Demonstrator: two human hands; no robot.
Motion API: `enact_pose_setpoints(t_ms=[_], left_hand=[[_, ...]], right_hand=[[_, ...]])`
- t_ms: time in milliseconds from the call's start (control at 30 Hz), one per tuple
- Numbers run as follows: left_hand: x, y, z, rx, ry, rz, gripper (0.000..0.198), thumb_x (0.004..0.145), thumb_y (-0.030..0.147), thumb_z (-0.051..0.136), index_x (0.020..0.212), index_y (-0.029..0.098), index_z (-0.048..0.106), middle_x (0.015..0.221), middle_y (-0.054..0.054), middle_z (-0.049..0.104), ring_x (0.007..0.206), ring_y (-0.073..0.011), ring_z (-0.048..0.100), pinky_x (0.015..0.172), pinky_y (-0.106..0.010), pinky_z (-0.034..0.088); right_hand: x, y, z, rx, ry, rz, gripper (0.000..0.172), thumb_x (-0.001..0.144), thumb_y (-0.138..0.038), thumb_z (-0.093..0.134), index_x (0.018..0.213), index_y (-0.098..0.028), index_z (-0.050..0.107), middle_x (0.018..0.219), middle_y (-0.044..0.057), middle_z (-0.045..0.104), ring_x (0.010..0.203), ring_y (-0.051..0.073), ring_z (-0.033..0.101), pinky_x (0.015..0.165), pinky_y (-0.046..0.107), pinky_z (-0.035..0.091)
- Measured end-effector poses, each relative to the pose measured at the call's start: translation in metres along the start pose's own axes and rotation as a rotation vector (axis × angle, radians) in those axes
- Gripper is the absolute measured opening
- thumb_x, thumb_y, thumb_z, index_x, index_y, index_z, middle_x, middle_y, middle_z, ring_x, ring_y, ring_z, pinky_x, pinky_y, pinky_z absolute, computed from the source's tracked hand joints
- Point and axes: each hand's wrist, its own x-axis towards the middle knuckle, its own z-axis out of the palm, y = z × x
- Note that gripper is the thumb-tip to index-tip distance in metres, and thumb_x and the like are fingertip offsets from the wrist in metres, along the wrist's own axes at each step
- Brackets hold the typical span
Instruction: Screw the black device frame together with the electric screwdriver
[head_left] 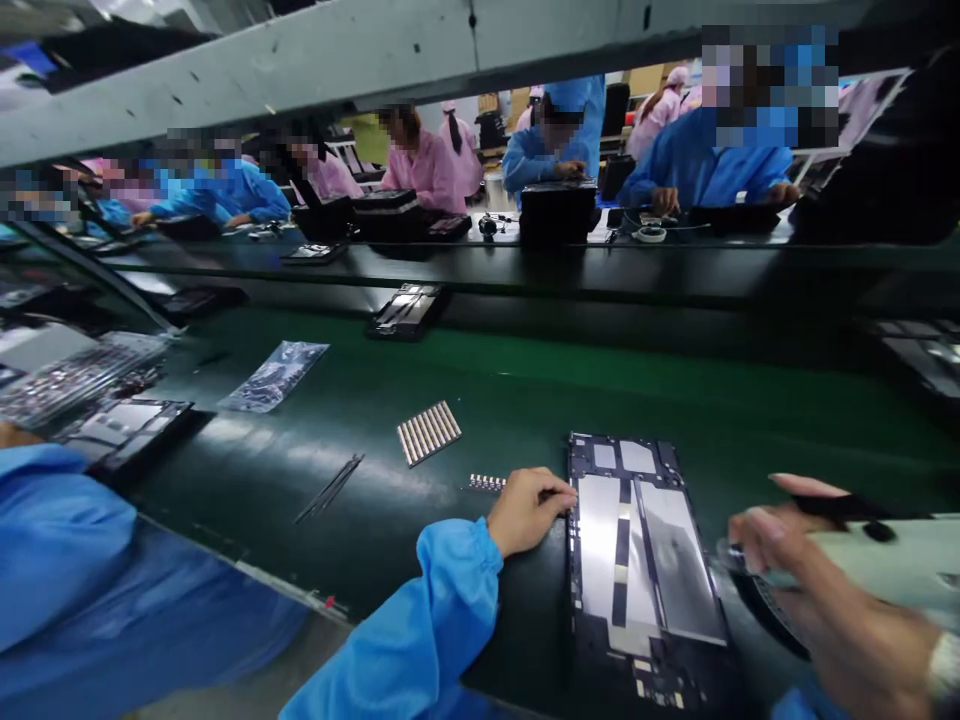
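Note:
A dark tablet frame with silver plates lies on the green belt in front of me. My left hand, in a blue sleeve, rests at the frame's upper left edge with its fingers curled together; what it pinches, if anything, is too small to name. My right hand is at the right, close to the camera and blurred, wrapped round a pale tool with a black tip. A small strip of parts lies just left of my left hand.
A ribbed silver block, black tweezers and a plastic bag lie on the belt. Another frame sits at the left near a blue-sleeved arm. Several workers sit across the line behind dark trays.

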Motion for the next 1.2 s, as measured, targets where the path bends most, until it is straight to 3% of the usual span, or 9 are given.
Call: enact_pose_setpoints(t_ms=[167,367,500,600,733,800,900,1100,1200], left_hand=[[0.008,0.004,0.005,0.165,0.023,0.13,0.015,0.083,0.015,0.062,0.087,0.017,0.077,0.08,-0.004,0.07,0.071,-0.014,0.061,0.072,-0.024,0.047],[0.009,0.003,0.009,0.158,0.046,0.155,0.015,0.082,0.013,0.062,0.086,0.018,0.077,0.078,-0.004,0.069,0.071,-0.0137,0.061,0.07,-0.023,0.047],[0.013,-0.001,0.009,0.054,0.053,0.075,0.011,0.078,0.012,0.064,0.08,0.016,0.074,0.075,-0.002,0.068,0.068,-0.0131,0.061,0.066,-0.023,0.047],[0.021,-0.008,0.008,-0.102,0.039,-0.066,0.008,0.068,0.013,0.072,0.076,0.014,0.069,0.067,0.0,0.065,0.062,-0.0121,0.061,0.059,-0.021,0.046],[0.03,-0.019,0.008,-0.176,0.01,-0.108,0.016,0.06,0.011,0.075,0.073,0.014,0.065,0.062,0.002,0.064,0.058,-0.0112,0.06,0.052,-0.019,0.043],[0.032,-0.023,0.009,-0.192,0.003,-0.11,0.015,0.06,0.011,0.073,0.072,0.014,0.065,0.063,0.001,0.064,0.059,-0.0113,0.06,0.052,-0.019,0.042],[0.031,-0.023,0.011,-0.202,0.009,-0.115,0.014,0.061,0.01,0.07,0.073,0.014,0.064,0.063,0.001,0.064,0.058,-0.0114,0.06,0.051,-0.019,0.042],[0.027,-0.017,0.008,-0.191,0.031,-0.129,0.013,0.059,0.011,0.068,0.072,0.014,0.065,0.059,0.002,0.062,0.056,-0.0116,0.059,0.052,-0.019,0.043],[0.026,-0.015,0.008,-0.166,0.04,-0.138,0.013,0.06,0.013,0.069,0.073,0.014,0.067,0.059,0.001,0.064,0.058,-0.013,0.061,0.051,-0.019,0.043]], right_hand=[[-0.006,0.003,0.027,0.052,-0.172,-0.046,0.035,0.075,-0.037,0.074,0.102,-0.022,0.058,0.051,-0.005,0.058,0.051,0.017,0.059,0.059,0.032,0.051],[-0.006,0.016,0.07,0.147,-0.361,-0.135,0.02,0.081,-0.029,0.069,0.097,-0.02,0.06,0.052,-0.005,0.058,0.05,0.015,0.058,0.059,0.031,0.05],[-0.002,0.016,0.103,0.203,-0.408,-0.168,0.013,0.081,-0.026,0.069,0.089,-0.02,0.061,0.049,-0.005,0.058,0.047,0.013,0.057,0.057,0.03,0.049],[-0.001,0.014,0.119,0.227,-0.404,-0.145,0.02,0.078,-0.026,0.071,0.094,-0.019,0.062,0.049,-0.006,0.058,0.045,0.013,0.056,0.052,0.029,0.048],[0.0,0.016,0.127,0.204,-0.439,-0.129,0.019,0.077,-0.026,0.071,0.091,-0.018,0.062,0.048,-0.006,0.056,0.042,0.013,0.055,0.049,0.028,0.047],[0.0,0.017,0.128,0.183,-0.452,-0.134,0.013,0.076,-0.026,0.071,0.079,-0.019,0.06,0.047,-0.004,0.056,0.043,0.014,0.055,0.048,0.028,0.048],[0.0,0.019,0.129,0.155,-0.46,-0.153,0.023,0.075,-0.028,0.071,0.062,-0.02,0.054,0.048,-0.002,0.056,0.045,0.015,0.057,0.049,0.029,0.048],[-0.002,0.023,0.13,0.075,-0.476,-0.162,0.02,0.078,-0.036,0.07,0.083,-0.019,0.062,0.048,-0.004,0.056,0.045,0.015,0.056,0.054,0.031,0.052],[0.0,0.034,0.124,-0.023,-0.498,-0.181,0.026,0.076,-0.043,0.07,0.072,-0.019,0.065,0.054,0.001,0.061,0.05,0.017,0.059,0.063,0.034,0.055]])
